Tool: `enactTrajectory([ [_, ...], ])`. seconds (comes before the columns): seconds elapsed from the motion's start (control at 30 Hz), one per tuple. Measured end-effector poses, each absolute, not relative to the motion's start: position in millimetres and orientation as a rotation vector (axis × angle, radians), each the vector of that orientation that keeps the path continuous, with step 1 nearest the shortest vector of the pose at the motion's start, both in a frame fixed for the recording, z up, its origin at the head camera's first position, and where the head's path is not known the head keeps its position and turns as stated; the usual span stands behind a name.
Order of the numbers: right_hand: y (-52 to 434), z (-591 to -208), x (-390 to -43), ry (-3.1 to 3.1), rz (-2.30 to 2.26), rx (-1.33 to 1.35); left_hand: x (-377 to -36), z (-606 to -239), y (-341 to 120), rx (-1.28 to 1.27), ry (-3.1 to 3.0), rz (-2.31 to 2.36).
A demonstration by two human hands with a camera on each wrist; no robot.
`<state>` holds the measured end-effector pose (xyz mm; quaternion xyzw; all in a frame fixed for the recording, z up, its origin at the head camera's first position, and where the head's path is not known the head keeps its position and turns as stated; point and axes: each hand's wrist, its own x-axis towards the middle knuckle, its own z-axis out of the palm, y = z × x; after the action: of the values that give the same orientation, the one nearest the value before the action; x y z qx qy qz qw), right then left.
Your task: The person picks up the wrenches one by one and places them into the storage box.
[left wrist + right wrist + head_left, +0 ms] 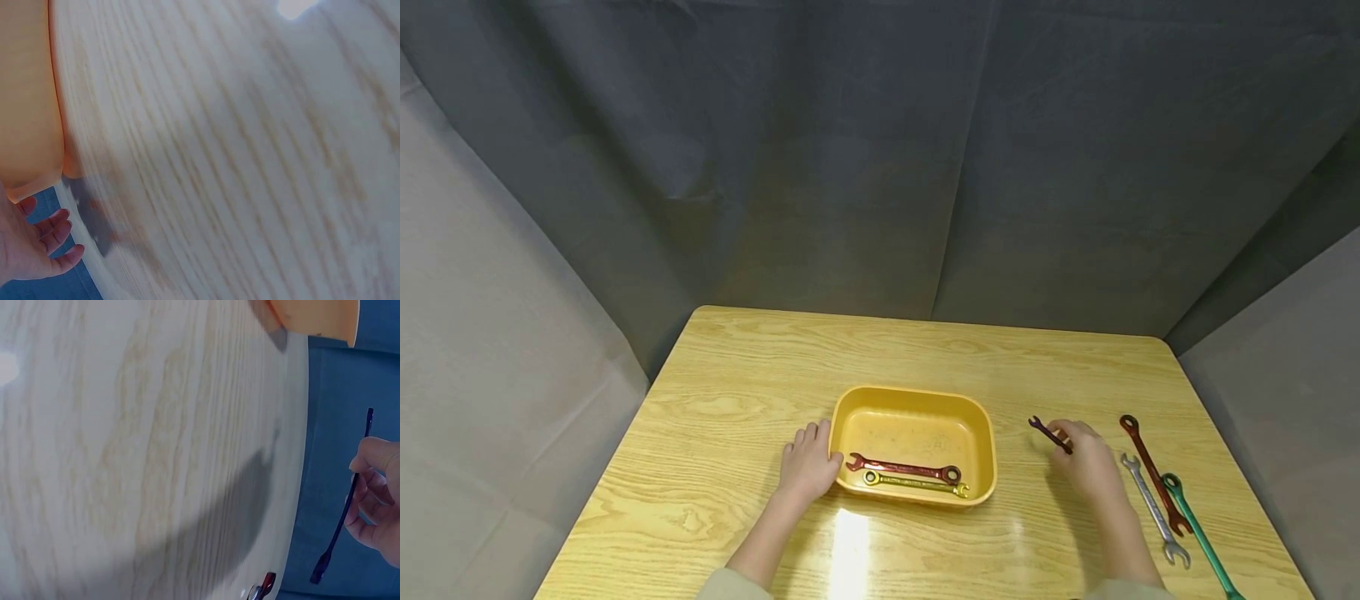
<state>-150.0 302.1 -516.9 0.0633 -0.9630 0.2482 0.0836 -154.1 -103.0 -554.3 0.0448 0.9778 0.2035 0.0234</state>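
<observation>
Your right hand [1086, 462] pinches a small purple wrench [1049, 434] and holds it just above the desk [730, 375], between the yellow tub [985, 433] and the three wrenches lying to its right: red [1150, 467], silver [1150, 512], green [1198, 533]. Your left hand [808, 462] rests with relaxed fingers against the tub's left wall, gripping nothing. You seem to be mid-pickup; next probably comes a carry leftward over the rim. Inside the tub lie a red wrench [904, 468] and a yellow wrench [916, 482], side by side near your left hand.
</observation>
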Motion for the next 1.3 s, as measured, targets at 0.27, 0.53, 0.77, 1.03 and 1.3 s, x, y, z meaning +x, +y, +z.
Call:
enactTrajectory([
  [0.27, 287, -514, -155, -2.856, 0.722, 0.251, -155, -554, -103, 0.138, 3.026, 0.621],
  [0.53, 267, -511, -162, -2.823, 0.722, 0.285, -155, -552, -103, 0.141, 3.017, 0.629],
  [0.77, 252, -510, -168, -2.822, 0.741, 0.341, -155, -553, -103, 0.14, 3.021, 0.627],
  [1.03, 235, -508, -170, -2.778, 0.765, 0.399, -154, -553, -104, 0.136, 3.008, 0.633],
  [1.3, 215, -506, -171, -2.763, 0.764, 0.467, -153, -552, -104, 0.149, 3.026, 0.62],
])
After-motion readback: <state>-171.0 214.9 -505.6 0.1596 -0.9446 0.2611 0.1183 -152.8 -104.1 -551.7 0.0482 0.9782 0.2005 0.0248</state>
